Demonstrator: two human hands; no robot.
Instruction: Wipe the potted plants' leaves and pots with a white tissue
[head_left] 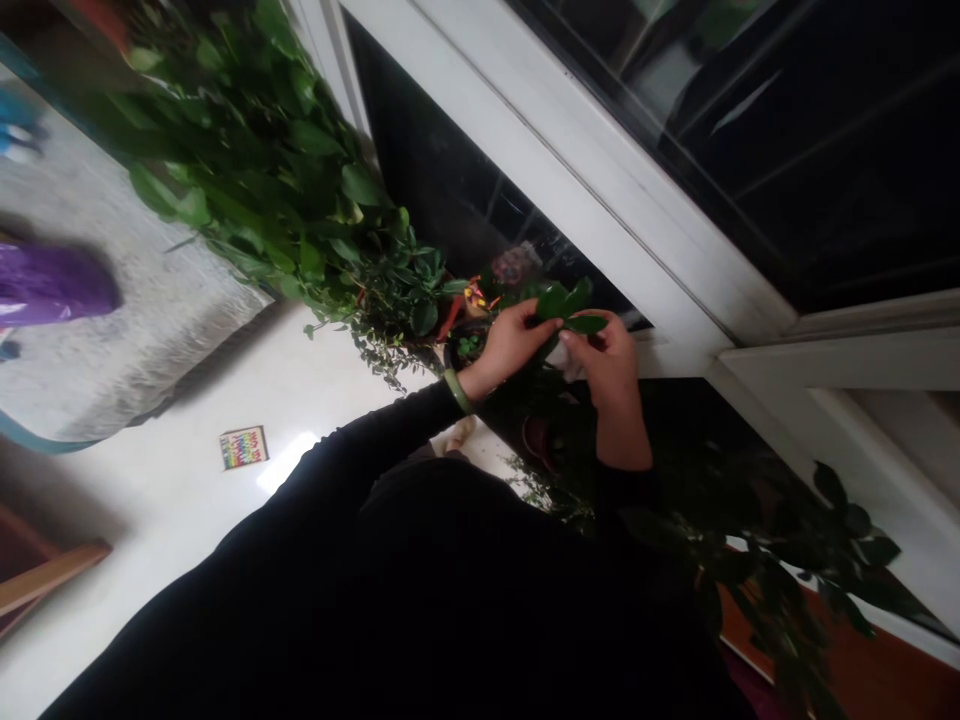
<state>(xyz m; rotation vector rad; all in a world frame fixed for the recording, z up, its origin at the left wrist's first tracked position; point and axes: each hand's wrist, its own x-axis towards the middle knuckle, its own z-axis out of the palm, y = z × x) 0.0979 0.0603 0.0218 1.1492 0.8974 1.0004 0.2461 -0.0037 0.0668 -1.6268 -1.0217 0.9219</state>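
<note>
A sprig of glossy green plant leaves (553, 301) rises between my two hands, in front of the window. My left hand (504, 350), with a pale green bangle (457, 391) on its wrist, is closed with thumb and fingers on a leaf at the sprig's left side. From the right, my right hand (609, 362) pinches the lower right leaf (586, 324) between thumb and fingers. Just below the fingers is a whitish thing (561, 357), too blurred to name. The stem and pot under the sprig are hidden by my hands and the dark shadow.
Dense leafy plants (300, 190) line the left side of the white window frame (600, 200). Another plant (780, 570) spreads at lower right. A small potted plant (469, 347) sits beside my left wrist. A colourful box (244, 447) lies on the pale floor (180, 510). A purple bag (56, 283) rests on a covered surface.
</note>
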